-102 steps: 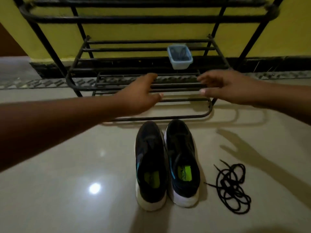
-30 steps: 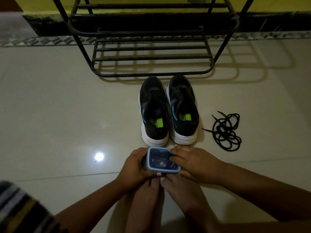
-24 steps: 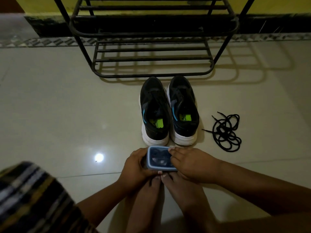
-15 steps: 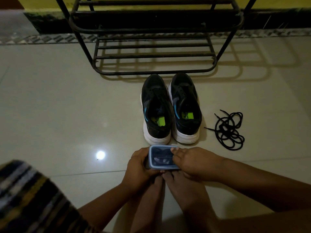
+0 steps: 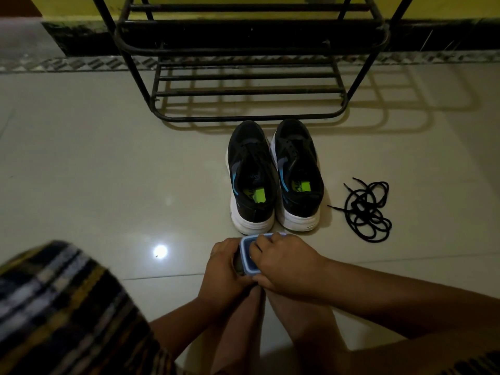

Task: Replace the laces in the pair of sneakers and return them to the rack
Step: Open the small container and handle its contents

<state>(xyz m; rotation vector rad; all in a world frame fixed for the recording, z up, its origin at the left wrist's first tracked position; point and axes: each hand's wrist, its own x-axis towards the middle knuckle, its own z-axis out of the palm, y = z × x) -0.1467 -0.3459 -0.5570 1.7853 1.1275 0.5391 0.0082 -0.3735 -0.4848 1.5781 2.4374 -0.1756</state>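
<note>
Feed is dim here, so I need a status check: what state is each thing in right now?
Left hand: grips the box's side.
Right hand: fingers curled over the box lid.
Box: held between both hands, lid on.
Sneakers: side by side on the floor, no laces visible, toes toward the rack.
Loose laces: tangled on the floor, right of the sneakers.
Rack: the shelves in view bare.

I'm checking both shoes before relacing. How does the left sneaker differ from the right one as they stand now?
The left sneaker stands slightly nearer the person; the right sneaker sits further toward the rack. The left sneaker's green insole label shows more fully; the right sneaker's is partly hidden. Both are black with white soles, upright, toes toward the rack.
</note>
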